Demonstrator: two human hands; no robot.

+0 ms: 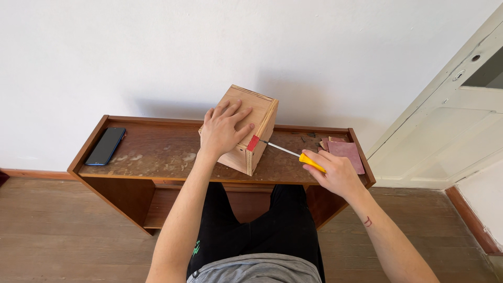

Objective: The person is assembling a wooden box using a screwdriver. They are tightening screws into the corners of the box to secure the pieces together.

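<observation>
From the head view, our left hand (pixel 224 131) lies spread flat on the box (pixel 246 131) on the table (pixel 157 152), steadying it. Our right hand (pixel 335 173), fist closed, drives the screwdriver (pixel 293 154) into the box's side near the red patch (pixel 253 142). Next calls for straight pressure.

Phone (pixel 105 145) left — box (pixel 246 131) mid-table (pixel 157 157).

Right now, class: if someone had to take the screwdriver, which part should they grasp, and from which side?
Probably the yellow handle of the screwdriver, coming from the right. The tool lies nearly level, its thin metal shaft pointing left to the red patch on the wooden box, so only the thicker handle gives a sure grip. The right hand wraps it there, while the left hand presses on the box.
</observation>
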